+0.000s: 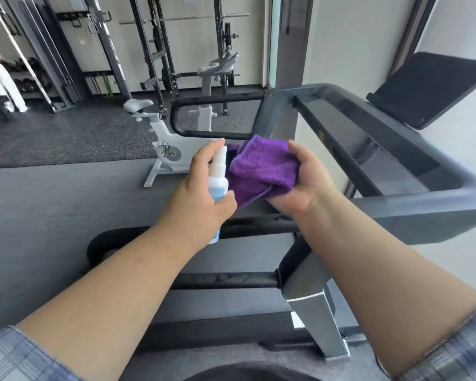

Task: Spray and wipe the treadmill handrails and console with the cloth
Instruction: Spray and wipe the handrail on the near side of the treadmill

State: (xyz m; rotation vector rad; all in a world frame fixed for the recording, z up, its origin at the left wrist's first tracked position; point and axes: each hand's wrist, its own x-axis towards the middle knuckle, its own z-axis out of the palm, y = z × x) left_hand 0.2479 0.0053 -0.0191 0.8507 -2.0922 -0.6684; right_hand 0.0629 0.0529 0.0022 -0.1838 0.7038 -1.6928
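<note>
Purple microfibre cloth [261, 171] is sitting bunched in the right hand [304, 182], whose fingers are curling round its right side, just above the treadmill's near handrail [412, 204]. The left hand [201, 185] is gripping a small white spray bottle [217, 177] (blue liquid showing inside), index finger resting on the pump top, nozzle almost touching the cloth's left edge. The dark console screen [432, 86] is tilting up at the treadmill's far right corner, well apart from both hands. Beyond the left handrail loop [209, 116] a white exercise bike [171, 144] is standing on the gym floor.
</note>
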